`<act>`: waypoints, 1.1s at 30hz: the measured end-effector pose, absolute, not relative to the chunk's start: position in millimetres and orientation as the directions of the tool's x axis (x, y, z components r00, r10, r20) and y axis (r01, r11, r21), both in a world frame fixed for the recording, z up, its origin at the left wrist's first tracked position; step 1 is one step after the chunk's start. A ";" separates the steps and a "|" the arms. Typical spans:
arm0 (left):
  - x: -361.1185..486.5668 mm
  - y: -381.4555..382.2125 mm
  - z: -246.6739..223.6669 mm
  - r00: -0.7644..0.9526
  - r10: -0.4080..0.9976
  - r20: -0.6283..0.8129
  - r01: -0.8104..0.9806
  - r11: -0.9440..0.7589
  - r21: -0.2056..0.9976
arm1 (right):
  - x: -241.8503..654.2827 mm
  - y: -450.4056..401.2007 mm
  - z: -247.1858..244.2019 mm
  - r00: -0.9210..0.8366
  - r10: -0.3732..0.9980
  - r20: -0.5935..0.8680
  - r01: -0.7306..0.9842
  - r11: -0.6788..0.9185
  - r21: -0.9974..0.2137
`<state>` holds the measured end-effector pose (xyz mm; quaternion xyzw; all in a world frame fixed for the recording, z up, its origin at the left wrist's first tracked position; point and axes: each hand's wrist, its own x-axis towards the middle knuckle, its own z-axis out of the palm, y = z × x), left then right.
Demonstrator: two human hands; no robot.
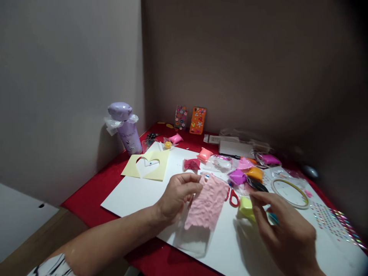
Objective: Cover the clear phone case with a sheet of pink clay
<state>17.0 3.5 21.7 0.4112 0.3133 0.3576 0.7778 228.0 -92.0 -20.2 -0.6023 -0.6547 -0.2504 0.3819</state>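
My left hand [176, 195] grips the upper left edge of a clear phone case [201, 226] whose upper part is covered with rough pink clay [208, 201]. My right hand [283, 230] hovers to the right of it, fingers pinched around a small thin object with a teal end [273, 218]; what that object is I cannot tell. Under the right hand's fingertips lies a yellow-green clay packet [245, 207]. Red-handled scissors [234, 198] lie between the case and that packet. All of it rests on a white board [138, 191].
Several clay packets in pink, purple and orange [254, 173] lie behind the scissors. A yellow paper with a heart cut-out [156, 172] sits at the back left, a lilac bottle [128, 128] beyond it. Two decorated phone cases [197, 120] lean on the wall. Sticker strips [333, 222] lie right.
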 end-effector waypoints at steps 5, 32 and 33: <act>11.3 19.6 26.4 0.437 0.890 -0.131 -0.391 0.319 0.864 | 237.9 -91.0 -17.3 -0.065 0.627 0.776 0.995 0.102 0.000; -22.6 45.2 68.9 0.295 0.950 0.100 -0.529 0.075 0.845 | 209.9 3.5 -17.5 -0.334 0.943 0.000 0.911 0.322 0.258; -23.7 44.7 68.3 0.291 0.950 0.112 -0.542 0.067 0.838 | 210.4 3.3 -17.9 -0.349 0.937 0.020 0.911 0.334 0.242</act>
